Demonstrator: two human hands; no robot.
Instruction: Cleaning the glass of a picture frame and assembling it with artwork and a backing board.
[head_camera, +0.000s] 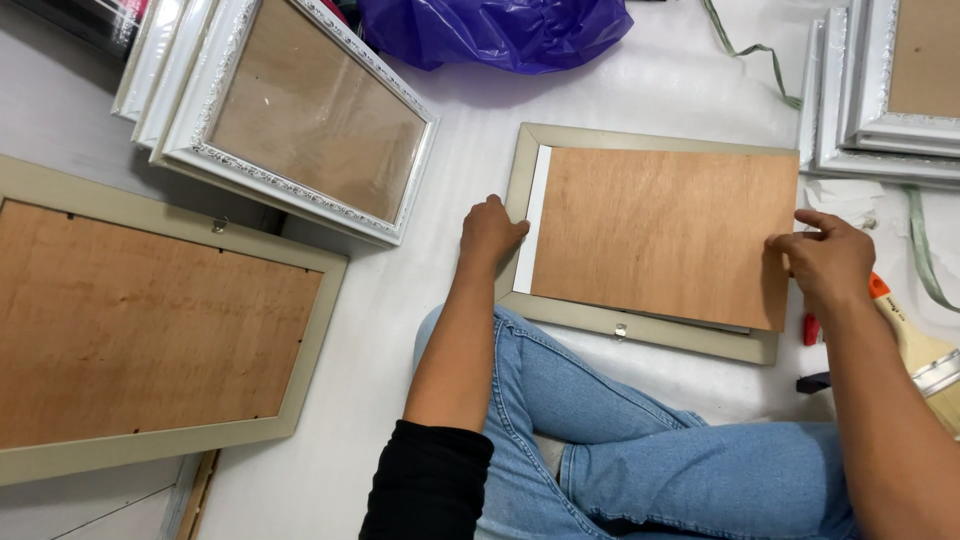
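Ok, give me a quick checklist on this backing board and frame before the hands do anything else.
1. Left hand steadying the beige frame at its left edge: ok.
2. Right hand on the backing board at its right edge: ok.
3. Board seated square in the frame: not ok, it sits shifted right and a white strip shows on the left.
4. Hanger clip on the near rail uncovered: ok.
5. Brush off the frame: ok.
6. Glass under the board: cannot tell.
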